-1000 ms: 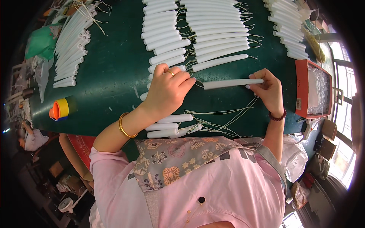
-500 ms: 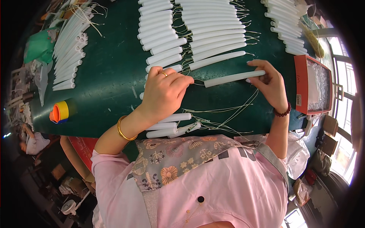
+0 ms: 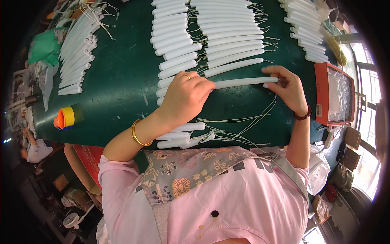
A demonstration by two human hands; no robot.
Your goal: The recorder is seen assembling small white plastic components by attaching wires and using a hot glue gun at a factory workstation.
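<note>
A slim white tube [image 3: 243, 83] lies crosswise between my hands, just above the green tabletop. My left hand [image 3: 185, 95] is closed at its left end, fingertips pinched there and covering that end. At the other end, my right hand [image 3: 290, 87] curls round the narrow tip, thumb and fingers on either side. Below my hands, near the apron, rest several shorter white tubes [image 3: 174, 136] with a tangle of thin pale wires [image 3: 248, 124]. Beyond, long white tubes [image 3: 233, 44] with wire ends lie in a column, beside a column of shorter white tubes [image 3: 178, 51].
More white tubes [image 3: 73, 67] are stacked at the left, and another row [image 3: 304, 30] at the far right. A red box [image 3: 322, 95] lined with clear plastic stands right of my right hand. Yellow and orange tape rolls [image 3: 68, 117] sit at the left edge of the green table [image 3: 113, 93].
My left hand has slid right along the thin wire to the tube's left end, hiding the wire. The tube lies a little more level. My right hand has hardly moved.
</note>
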